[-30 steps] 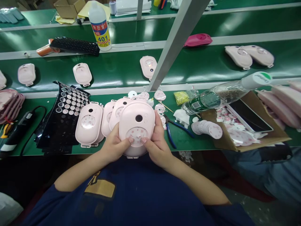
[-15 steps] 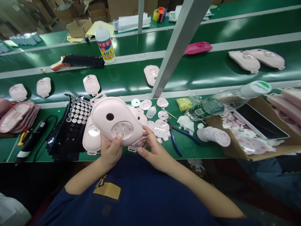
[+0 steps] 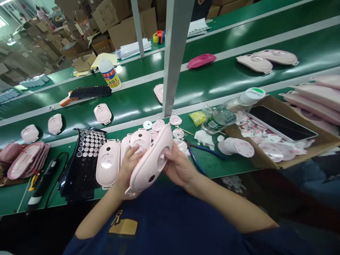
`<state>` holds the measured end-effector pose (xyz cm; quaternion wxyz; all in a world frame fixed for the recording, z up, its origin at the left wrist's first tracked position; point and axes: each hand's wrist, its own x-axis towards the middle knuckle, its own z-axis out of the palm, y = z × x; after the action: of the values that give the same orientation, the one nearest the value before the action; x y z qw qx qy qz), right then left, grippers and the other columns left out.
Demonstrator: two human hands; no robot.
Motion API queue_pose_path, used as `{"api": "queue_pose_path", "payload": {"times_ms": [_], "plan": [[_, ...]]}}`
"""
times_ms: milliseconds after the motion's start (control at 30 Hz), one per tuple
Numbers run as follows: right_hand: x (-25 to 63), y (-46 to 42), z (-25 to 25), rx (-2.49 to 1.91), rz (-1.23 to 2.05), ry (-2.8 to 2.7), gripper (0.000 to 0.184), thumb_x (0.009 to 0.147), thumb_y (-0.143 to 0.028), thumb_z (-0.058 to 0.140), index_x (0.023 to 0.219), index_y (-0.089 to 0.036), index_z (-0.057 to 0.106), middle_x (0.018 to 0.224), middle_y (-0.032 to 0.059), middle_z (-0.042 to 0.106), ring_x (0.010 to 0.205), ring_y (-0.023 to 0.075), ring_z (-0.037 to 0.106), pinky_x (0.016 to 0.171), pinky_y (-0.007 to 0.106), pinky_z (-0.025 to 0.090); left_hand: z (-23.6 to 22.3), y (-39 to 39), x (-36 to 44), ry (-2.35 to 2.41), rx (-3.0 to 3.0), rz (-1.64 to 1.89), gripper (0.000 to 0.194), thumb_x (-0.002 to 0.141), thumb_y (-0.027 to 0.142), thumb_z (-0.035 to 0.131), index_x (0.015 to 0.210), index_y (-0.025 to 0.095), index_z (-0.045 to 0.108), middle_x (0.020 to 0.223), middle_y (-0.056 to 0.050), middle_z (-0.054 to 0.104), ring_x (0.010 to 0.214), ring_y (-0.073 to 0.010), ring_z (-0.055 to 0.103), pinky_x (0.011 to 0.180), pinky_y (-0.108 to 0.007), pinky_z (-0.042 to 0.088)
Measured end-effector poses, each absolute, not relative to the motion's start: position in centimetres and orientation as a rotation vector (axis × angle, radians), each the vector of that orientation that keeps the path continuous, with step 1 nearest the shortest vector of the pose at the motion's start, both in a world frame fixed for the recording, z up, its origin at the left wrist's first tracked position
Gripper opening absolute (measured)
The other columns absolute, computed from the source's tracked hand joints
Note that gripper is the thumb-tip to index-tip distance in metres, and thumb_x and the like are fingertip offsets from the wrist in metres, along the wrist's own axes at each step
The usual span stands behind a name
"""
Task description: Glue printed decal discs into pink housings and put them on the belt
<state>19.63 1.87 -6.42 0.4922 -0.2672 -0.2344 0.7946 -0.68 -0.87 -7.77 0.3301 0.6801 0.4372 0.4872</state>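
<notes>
A pale pink plastic cover [image 3: 145, 171] with a dark round hole and an oval recess is tilted up on its side between my hands. My left hand [image 3: 129, 170] grips it from behind and the left, fingers spread over its back. At the recess, my right hand [image 3: 179, 163] holds the right edge, thumb pressed on the oval. More pink covers lie on the bench just behind, among them one with a shiny oval [image 3: 107, 173]. Round printed discs [image 3: 181, 145] and blue-handled pliers [image 3: 198, 159] sit beyond my right hand.
A black sheet of round stickers [image 3: 89, 145] and a black corded tool [image 3: 42, 186] lie left. To the right are a plastic bottle [image 3: 223, 118], a stack of discs [image 3: 236, 147] and a cardboard box [image 3: 252, 156] with a phone [image 3: 283, 125]. A metal post [image 3: 174, 60] rises ahead.
The pink cover has turned from facing up to standing tilted on its side, its hole now lower. My right hand has come onto its recess. The head view has shifted.
</notes>
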Motion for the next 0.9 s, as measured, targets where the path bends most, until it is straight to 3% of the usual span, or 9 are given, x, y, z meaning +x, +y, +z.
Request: {"api": "queue_pose_path", "payload": {"times_ms": [100,167,233,300,433,567,667,767,900], "plan": [[21.5,2.6,-6.3,-0.771,1.636,-0.811,0.082,0.068,-0.041,0.087,0.137,-0.033,0.042,0.134,0.0045,0.063,0.122,0.0252,0.062,0.107,0.044,0.052,-6.9,-0.1,-1.8,0.971,1.670,1.378,0.024,0.089,0.041,0.073,0.110,0.028,0.075,0.120,-0.009,0.076,0.119,-0.0304,0.070,0.107,-0.051,0.054],[22.2,2.6,-6.1,-0.868,1.460,-1.056,0.085,0.071,-0.039,0.083,0.142,-0.031,0.037,0.143,0.0083,0.055,0.129,0.0273,0.057,0.112,0.047,0.048,-6.2,0.0,-1.2,0.904,1.449,1.330,0.035,0.096,0.041,0.063,0.128,0.028,0.068,0.130,-0.010,0.072,0.116,-0.0296,0.072,0.095,-0.045,0.061],[22.5,2.4,-5.8,-0.948,1.302,-1.284,0.087,0.074,-0.037,0.080,0.146,-0.029,0.033,0.152,0.0109,0.048,0.138,0.0297,0.050,0.117,0.050,0.042,-5.3,-0.2,-0.1,0.893,1.340,1.138,0.055,0.091,0.052,0.067,0.139,0.024,0.061,0.139,-0.014,0.067,0.121,-0.0337,0.068,0.097,-0.047,0.059],[22.5,2.1,-5.5,-0.969,1.182,-1.432,0.088,0.076,-0.033,0.076,0.150,-0.028,0.030,0.157,0.0116,0.042,0.145,0.0307,0.043,0.122,0.050,0.035,-4.5,-0.4,1.2,1.004,1.399,0.957,0.064,0.088,0.053,0.072,0.141,0.019,0.059,0.141,-0.016,0.065,0.129,-0.0358,0.062,0.108,-0.050,0.052],[22.6,1.6,-5.4,-0.972,1.182,-1.499,0.093,0.082,-0.035,0.072,0.158,-0.028,0.019,0.165,0.0127,0.029,0.153,0.0308,0.032,0.127,0.052,0.027,-3.9,-0.7,2.6,1.200,1.474,0.919,0.052,0.090,0.042,0.072,0.134,0.017,0.062,0.132,-0.014,0.070,0.122,-0.0333,0.066,0.106,-0.048,0.052],[22.8,1.2,-6.0,-0.901,1.358,-1.477,0.112,0.082,-0.048,0.074,0.163,-0.029,-0.002,0.171,0.0122,0.019,0.158,0.0312,0.022,0.128,0.054,0.025,-4.7,-0.8,2.7,1.152,1.421,1.068,0.045,0.090,0.039,0.073,0.129,0.017,0.065,0.127,-0.012,0.073,0.116,-0.0306,0.069,0.100,-0.042,0.056],[22.4,0.7,-6.3,-0.884,1.473,-1.432,0.109,0.085,-0.044,0.069,0.164,-0.027,-0.005,0.170,0.0123,0.021,0.158,0.0295,0.023,0.129,0.053,0.023,-5.3,-1.0,2.7,1.137,1.361,1.183,0.046,0.089,0.038,0.075,0.129,0.018,0.063,0.123,-0.011,0.074,0.113,-0.0285,0.071,0.097,-0.040,0.057],[21.8,0.2,-6.3,-0.889,1.544,-1.354,0.096,0.088,-0.041,0.063,0.164,-0.023,0.008,0.165,0.0135,0.032,0.153,0.0297,0.032,0.128,0.053,0.026,-5.4,-1.3,2.7,1.145,1.336,1.176,0.046,0.089,0.038,0.076,0.128,0.018,0.063,0.123,-0.011,0.074,0.112,-0.0277,0.070,0.097,-0.039,0.057],[21.4,0.0,-6.1,-0.910,1.563,-1.292,0.091,0.085,-0.039,0.064,0.162,-0.022,0.017,0.155,0.0134,0.044,0.145,0.0299,0.042,0.124,0.052,0.033,-5.8,-1.6,2.6,1.136,1.281,1.151,0.047,0.090,0.040,0.075,0.130,0.020,0.061,0.126,-0.011,0.073,0.114,-0.0280,0.069,0.098,-0.039,0.057]]}}
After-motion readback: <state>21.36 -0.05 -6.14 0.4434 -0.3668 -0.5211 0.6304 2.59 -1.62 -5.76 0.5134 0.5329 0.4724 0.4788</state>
